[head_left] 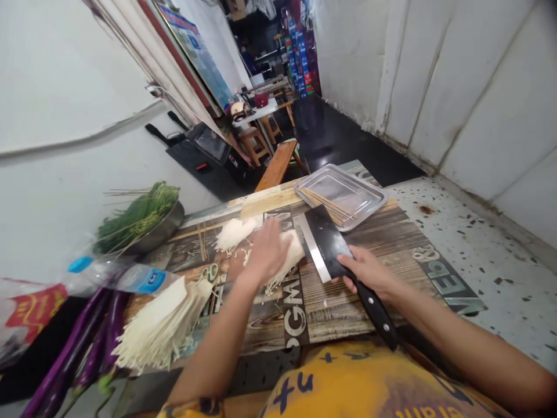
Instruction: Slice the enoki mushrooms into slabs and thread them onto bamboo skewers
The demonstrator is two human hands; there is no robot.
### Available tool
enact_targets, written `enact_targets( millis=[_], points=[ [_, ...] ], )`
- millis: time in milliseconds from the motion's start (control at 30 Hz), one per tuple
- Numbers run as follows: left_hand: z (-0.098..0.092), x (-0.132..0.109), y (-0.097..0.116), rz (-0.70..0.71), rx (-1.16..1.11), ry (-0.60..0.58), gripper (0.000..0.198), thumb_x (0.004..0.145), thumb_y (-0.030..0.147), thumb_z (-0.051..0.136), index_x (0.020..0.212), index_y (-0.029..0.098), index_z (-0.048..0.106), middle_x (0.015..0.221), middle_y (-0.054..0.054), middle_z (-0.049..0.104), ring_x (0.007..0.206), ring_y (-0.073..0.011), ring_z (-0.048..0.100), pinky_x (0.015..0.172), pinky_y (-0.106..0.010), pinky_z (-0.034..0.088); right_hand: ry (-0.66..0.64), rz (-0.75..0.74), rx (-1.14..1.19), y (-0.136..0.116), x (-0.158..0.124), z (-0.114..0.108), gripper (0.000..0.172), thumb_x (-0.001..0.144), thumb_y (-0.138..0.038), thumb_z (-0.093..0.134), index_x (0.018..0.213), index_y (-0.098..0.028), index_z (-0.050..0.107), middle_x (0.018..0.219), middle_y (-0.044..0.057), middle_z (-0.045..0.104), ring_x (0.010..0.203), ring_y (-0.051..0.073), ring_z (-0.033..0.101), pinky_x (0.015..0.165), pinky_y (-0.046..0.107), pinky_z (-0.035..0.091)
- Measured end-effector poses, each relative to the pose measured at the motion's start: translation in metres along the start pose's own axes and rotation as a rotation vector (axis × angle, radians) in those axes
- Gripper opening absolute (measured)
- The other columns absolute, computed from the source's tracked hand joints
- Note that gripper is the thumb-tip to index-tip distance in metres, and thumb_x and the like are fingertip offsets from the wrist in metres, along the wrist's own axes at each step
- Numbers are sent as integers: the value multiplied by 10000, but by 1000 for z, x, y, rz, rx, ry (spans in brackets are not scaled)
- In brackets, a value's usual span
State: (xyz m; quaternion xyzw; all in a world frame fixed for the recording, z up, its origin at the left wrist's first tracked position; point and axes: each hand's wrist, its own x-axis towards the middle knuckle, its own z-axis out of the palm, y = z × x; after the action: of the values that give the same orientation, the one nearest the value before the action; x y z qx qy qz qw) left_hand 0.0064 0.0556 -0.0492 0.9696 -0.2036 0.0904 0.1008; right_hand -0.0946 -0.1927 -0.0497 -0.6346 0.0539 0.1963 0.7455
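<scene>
A person's right hand [363, 270] grips a black cleaver [325, 238], its edge beside the enoki bunch's [292, 260] right end on the bench [333, 313]; the left hand's [266, 252] fingers [273, 230], outstretched, appear to rest over its left part.

The cleaver [327, 244] has a smooth, dark-faced metal blade with a bright edge, and a smooth black handle [376, 313]. The tray [354, 191] is glossy metal, the skewers [324, 204] matt wood, and the bench [335, 305] surface wood-grain patterned. The enoki mushrooms [163, 322] are matt and fibrous, the eggplants [82, 339] smooth and glossy, the bottle [137, 277] clear plastic.
</scene>
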Motion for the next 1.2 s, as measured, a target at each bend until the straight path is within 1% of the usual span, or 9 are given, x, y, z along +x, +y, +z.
enact_targets(
  millis=[67,100,200,433,600,700,833,1033,1200],
  points=[
    [6,-20,31,48,27,-11,655,947,503,259,1463,104,201,1531,-162,231,1425,-274,166,1147,-483,223,-23,8,19,12,-3,3,168,852,-346,486,806,-204,411,565,-12,639,326,63,441,307,151,344],
    [9,-26,41,54,43,-8,661,949,497,254,1461,82,198,1526,-176,237,1425,-273,163,1150,-482,220,-33,7,27,16,-3,5,165,847,-349,486,818,-205,411,564,-16,638,325,65,443,306,153,344],
    [13,-33,53,53,84,9,669,952,481,256,1437,21,229,1498,-223,275,1417,-287,183,1148,-489,225,-38,16,54,19,0,10,126,853,-321,460,852,-207,406,549,-26,633,313,67,438,303,151,339],
    [15,-30,47,84,107,24,674,948,482,277,1433,17,226,1487,-242,285,1411,-304,196,1132,-510,249,-64,47,78,18,-3,11,97,879,-297,414,908,-205,407,541,-25,634,309,76,442,295,152,336],
    [13,-29,49,53,131,-30,700,948,496,253,1427,-14,227,1493,-246,265,1415,-300,181,1150,-481,221,-77,46,66,18,-4,9,71,889,-272,407,905,-203,406,554,-24,634,320,75,448,297,152,351],
    [14,-29,48,46,128,-30,686,951,499,241,1441,21,210,1502,-226,262,1415,-289,184,1146,-482,231,-71,49,60,20,-5,9,58,892,-264,405,896,-206,403,559,-25,634,323,73,448,297,151,351],
    [17,-29,46,63,124,24,653,953,488,258,1462,89,171,1499,-201,287,1413,-279,197,1129,-505,260,-59,46,58,23,-5,10,57,895,-265,400,905,-209,406,555,-32,630,322,72,445,302,153,360],
    [19,-29,43,76,128,26,656,951,484,260,1451,62,202,1492,-214,296,1409,-287,206,1131,-498,263,-68,41,61,24,-4,10,67,893,-277,408,898,-210,404,561,-29,634,321,73,444,304,157,361],
    [17,-29,41,94,79,15,634,955,462,274,1459,85,189,1500,-203,285,1413,-279,197,1129,-506,264,-83,78,34,23,-8,6,47,900,-254,402,915,-211,409,557,-37,632,312,74,443,299,159,362]
  ],
)
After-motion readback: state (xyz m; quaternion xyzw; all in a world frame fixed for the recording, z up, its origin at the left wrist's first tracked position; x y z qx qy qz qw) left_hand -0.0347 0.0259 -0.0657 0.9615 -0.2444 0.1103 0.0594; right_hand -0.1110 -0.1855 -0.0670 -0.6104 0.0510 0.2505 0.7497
